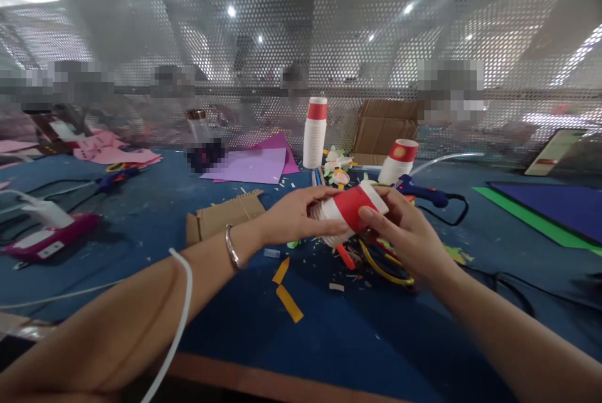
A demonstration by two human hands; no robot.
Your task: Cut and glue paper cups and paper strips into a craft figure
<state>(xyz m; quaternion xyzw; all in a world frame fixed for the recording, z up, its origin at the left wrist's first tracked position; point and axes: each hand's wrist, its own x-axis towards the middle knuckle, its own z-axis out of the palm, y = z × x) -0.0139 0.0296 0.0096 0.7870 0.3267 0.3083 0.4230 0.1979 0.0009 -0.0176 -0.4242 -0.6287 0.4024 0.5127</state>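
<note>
A stack of red and white paper cups [350, 210] is held tilted above the table, between both of my hands. My left hand [308, 212] is closed around its white, ridged left part. My right hand [402, 221] grips the red cup at the right end, thumb across its side, near the white base. Just below the stack lie yellow-handled scissors [388, 271] and a red-orange strip [345, 257]. Behind my right hand rests a blue glue gun [426, 193]; its far end is partly hidden.
A tall cup stack [314, 140] and a shorter cup stack [397, 162] stand at the back. Purple paper [254, 165] and cardboard [228, 215] lie left of centre. A magenta power strip [51, 237] is far left; blue and green sheets [545, 215] are right.
</note>
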